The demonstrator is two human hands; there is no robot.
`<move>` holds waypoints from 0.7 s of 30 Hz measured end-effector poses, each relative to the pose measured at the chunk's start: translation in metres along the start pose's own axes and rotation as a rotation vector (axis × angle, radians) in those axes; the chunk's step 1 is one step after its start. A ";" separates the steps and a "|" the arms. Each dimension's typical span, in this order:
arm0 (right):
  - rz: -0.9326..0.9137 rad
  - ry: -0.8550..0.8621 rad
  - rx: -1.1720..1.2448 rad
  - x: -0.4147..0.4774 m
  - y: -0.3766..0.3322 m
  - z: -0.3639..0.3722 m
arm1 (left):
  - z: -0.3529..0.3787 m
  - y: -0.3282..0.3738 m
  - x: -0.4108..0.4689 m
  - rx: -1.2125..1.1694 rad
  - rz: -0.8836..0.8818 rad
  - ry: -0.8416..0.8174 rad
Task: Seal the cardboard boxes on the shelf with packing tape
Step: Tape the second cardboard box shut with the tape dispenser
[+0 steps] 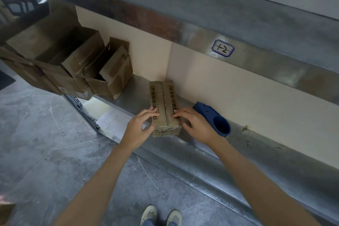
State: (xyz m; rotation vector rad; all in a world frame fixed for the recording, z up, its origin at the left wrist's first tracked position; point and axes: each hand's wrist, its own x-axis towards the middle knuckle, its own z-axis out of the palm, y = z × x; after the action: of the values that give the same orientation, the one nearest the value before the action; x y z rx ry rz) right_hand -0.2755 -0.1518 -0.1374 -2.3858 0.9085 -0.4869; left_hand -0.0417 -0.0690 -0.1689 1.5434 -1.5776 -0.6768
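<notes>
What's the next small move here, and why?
Probably free the right hand and take the blue tape dispenser lying just beside it on the shelf, while the left hand holds the small box shut. Both hands hold it now, flaps closed, and its centre seam looks untaped.

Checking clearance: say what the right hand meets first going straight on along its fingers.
Likely the left hand, its fingertips just across the seam of the cardboard box that the right hand touches.
</notes>
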 end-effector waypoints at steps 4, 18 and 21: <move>0.007 0.100 0.038 0.001 0.000 0.009 | 0.002 0.000 -0.001 0.019 -0.011 0.023; 0.064 0.303 0.124 0.003 -0.002 0.029 | 0.016 0.005 0.000 0.098 0.014 0.206; 0.092 0.319 0.104 0.003 -0.007 0.032 | 0.021 0.010 0.000 0.125 -0.018 0.226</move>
State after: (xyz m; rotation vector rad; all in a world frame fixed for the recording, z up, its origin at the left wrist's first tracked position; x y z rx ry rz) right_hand -0.2538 -0.1382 -0.1575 -2.1977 1.0956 -0.8737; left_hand -0.0646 -0.0714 -0.1720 1.6649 -1.4596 -0.4030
